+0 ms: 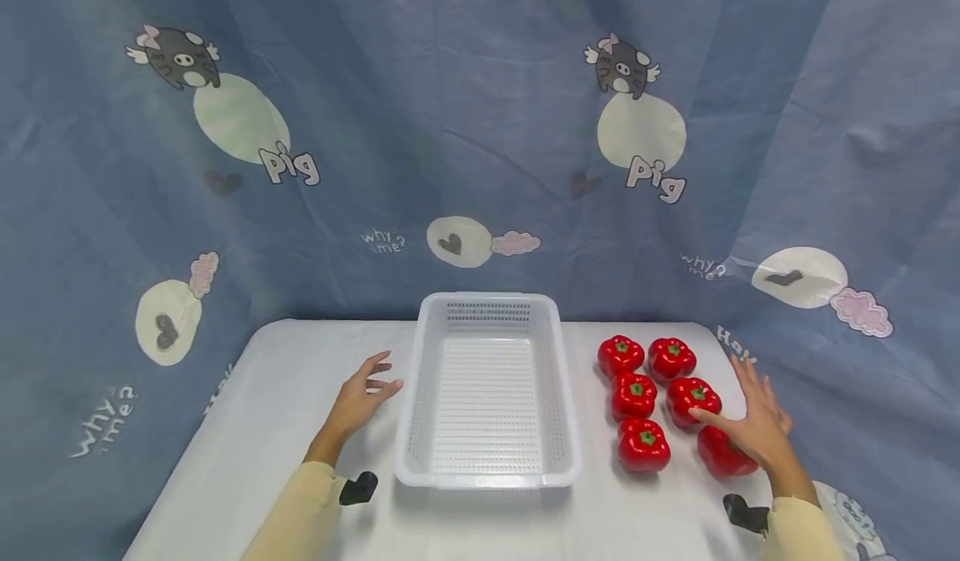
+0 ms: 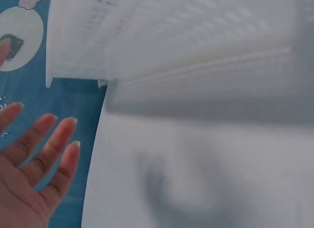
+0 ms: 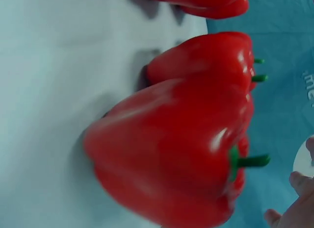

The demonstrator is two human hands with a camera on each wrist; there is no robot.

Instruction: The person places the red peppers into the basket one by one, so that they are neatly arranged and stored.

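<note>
Six red bell peppers with green stems stand in two columns on the right of the white table. My right hand (image 1: 753, 419) hovers with spread fingers over the nearest right-hand bell pepper (image 1: 723, 453), partly covering it in the head view. The thumb overlaps the edge of the middle right bell pepper (image 1: 693, 401). In the right wrist view a bell pepper (image 3: 162, 149) fills the middle, the fingers apart from it at the lower right. My left hand (image 1: 358, 398), fingers parted and holding nothing, is beside the left wall of a white plastic basket (image 1: 411, 411).
The basket sits mid-table, its perforated floor bare. Left of the peppers' right column are the far bell pepper (image 1: 620, 355), another bell pepper (image 1: 633, 396) and the near bell pepper (image 1: 642, 445). A blue printed curtain (image 1: 480, 127) hangs behind the white table (image 1: 300, 353).
</note>
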